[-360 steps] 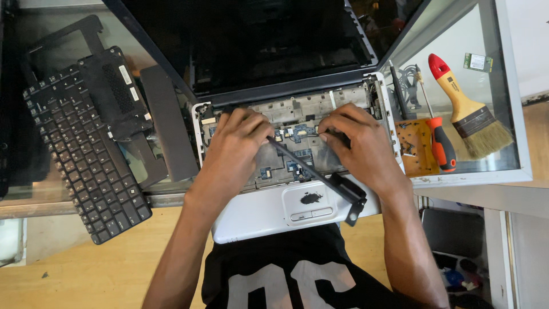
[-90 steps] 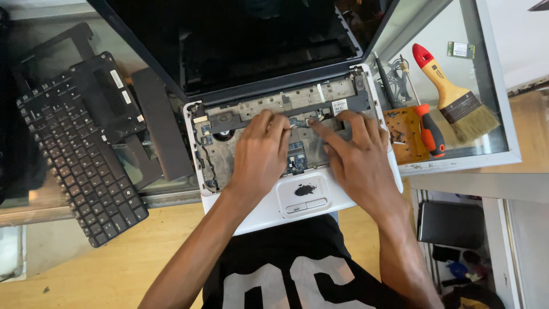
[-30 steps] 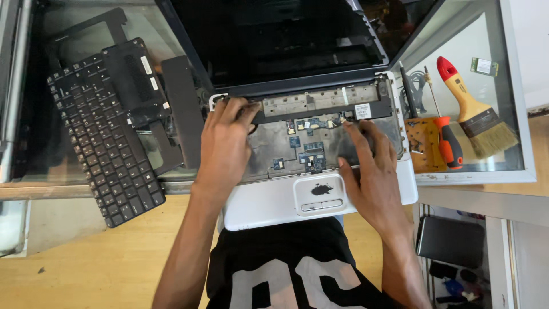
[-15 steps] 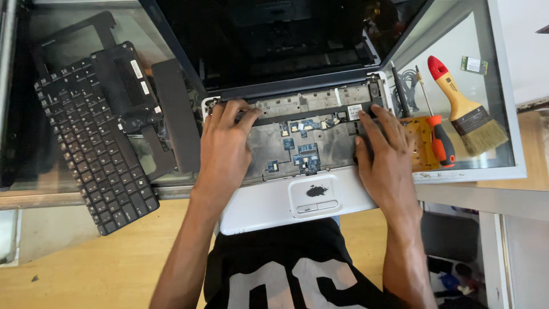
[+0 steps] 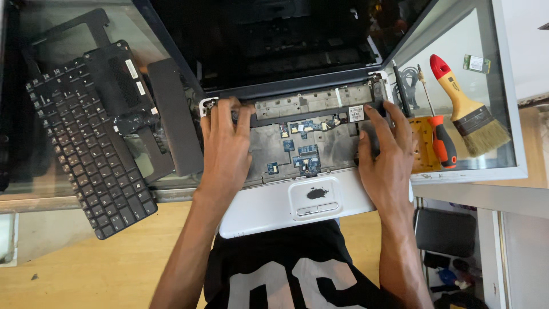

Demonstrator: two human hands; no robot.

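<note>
Head view looks down on an opened laptop (image 5: pixel 286 206) with its keyboard taken out, so the grey inner deck and small blue boards show. The laptop lies at the middle of the worktop (image 5: pixel 86 269), its white palm rest nearest the person and its dark screen tilted away.

Left hand (image 5: pixel 226 151) rests flat on the laptop's left half, fingers (image 5: pixel 220 111) spread and stretched toward the hinge, tips touching the dark strip (image 5: pixel 309 114) that runs across the deck just below the screen. Nothing is gripped; the hand presses open-palmed.

Right hand (image 5: pixel 386 163) lies on the laptop's right edge, fingers (image 5: pixel 394 117) loosely spread, tips reaching the strip's right end near the corner. Whether they pinch anything there cannot be told.

Left of the laptop lie the loose black keyboard (image 5: pixel 86 154), a black cover panel (image 5: pixel 117 86) partly over it, and a long dark bar (image 5: pixel 174 114). Right of the laptop, on a glass pane, lie a red-handled screwdriver (image 5: pixel 443 140), a brush (image 5: pixel 472 111) with a yellow and red handle, and a small green card (image 5: pixel 476 63).
</note>
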